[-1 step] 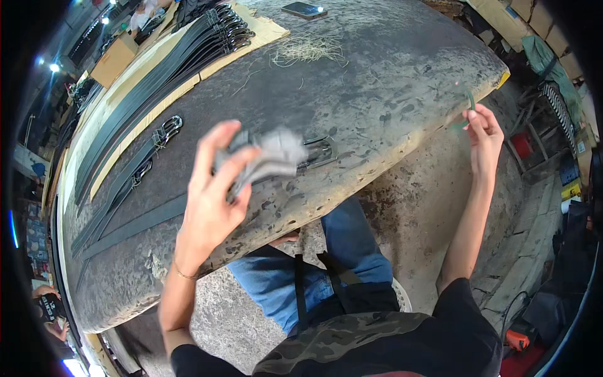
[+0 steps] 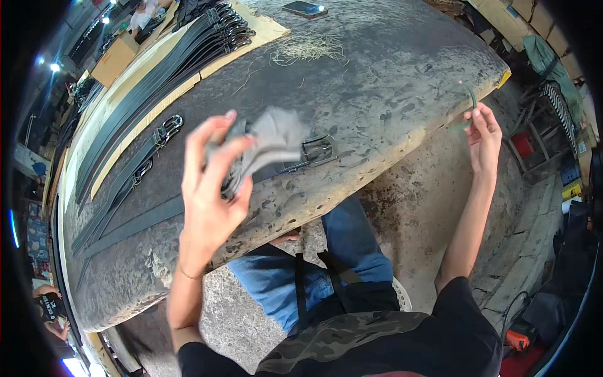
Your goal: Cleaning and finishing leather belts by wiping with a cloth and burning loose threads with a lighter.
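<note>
My left hand [image 2: 210, 179] is raised over the near part of the table, its fingers curled round a crumpled grey cloth [image 2: 275, 141]. Motion blurs the cloth a little. Beneath it lies a dark belt [image 2: 138, 227], its strap running off to the left and its metal buckle [image 2: 319, 151] showing just right of the cloth. Out to the right, past the table's edge, my right hand [image 2: 483, 138] pinches a curved green piece of mosquito coil [image 2: 472, 97] between thumb and fingertips. The coil's upper tip glows pinkish red.
Many dark belts with buckles [image 2: 217, 31] lie in a row on boards at the far left. Two more buckled straps [image 2: 164, 133] rest nearer. A tangle of pale threads [image 2: 308, 49] and a phone [image 2: 304, 9] sit toward the back. The worn table edge [image 2: 352, 191] crosses before my knees.
My left hand has shifted slightly left, and the grey cloth has changed shape a little, showing more of the buckle. My right hand has barely moved.
</note>
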A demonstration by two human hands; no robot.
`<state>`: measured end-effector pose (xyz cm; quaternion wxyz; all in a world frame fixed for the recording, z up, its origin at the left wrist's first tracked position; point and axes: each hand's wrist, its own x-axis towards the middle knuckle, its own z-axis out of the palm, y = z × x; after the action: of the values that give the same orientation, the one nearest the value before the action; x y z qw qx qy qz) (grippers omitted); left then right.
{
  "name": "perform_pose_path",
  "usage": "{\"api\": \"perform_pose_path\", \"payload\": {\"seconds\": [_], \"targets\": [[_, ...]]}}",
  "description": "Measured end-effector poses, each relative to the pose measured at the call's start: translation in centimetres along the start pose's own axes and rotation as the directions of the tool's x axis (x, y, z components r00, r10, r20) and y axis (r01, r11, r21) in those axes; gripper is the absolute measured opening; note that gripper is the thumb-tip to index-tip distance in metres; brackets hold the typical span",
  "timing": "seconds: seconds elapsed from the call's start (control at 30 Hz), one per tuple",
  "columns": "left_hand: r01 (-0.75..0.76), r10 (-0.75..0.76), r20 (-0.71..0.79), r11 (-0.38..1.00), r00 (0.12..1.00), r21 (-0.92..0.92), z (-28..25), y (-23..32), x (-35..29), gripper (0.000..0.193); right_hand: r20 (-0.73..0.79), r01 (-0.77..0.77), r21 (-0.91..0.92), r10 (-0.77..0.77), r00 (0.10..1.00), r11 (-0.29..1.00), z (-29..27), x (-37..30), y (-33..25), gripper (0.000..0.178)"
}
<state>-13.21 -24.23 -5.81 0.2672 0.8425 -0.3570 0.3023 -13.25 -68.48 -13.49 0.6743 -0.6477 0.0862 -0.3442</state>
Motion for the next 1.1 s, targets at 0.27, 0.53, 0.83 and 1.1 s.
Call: {"api": "perform_pose_path", "payload": {"seconds": [0.27,0.53,0.83,1.1], "targets": [[0.038,-0.017,0.105,0.98,0.994,-0.197,10.7,5.5,2.2,0.038,0.115,-0.295,0.295,0.272,0.955,0.909,-0.6,1.6,4.6,0.01],[0.047,-0.052,0.169,0.998,0.984,0.032,18.7,8.4,4.0,0.042,-0.014,-0.168,0.328,0.183,0.983,0.929,-3.0,1.3,5.0,0.013],[-0.006,0.202,0.342,0.869,0.918,-0.494,31.7,11.5,16.6,0.024,-0.387,-0.206,0.484,0.419,0.822,0.851,-5.5,-6.7,10.0,0.017],[-0.436,0.414,0.403,0.899,0.816,-0.041,14.9,5.7,15.4,0.03,-0.585,-0.16,0.334,0.337,0.737,0.929,-14.6,-12.2,11.4,0.032]]}}
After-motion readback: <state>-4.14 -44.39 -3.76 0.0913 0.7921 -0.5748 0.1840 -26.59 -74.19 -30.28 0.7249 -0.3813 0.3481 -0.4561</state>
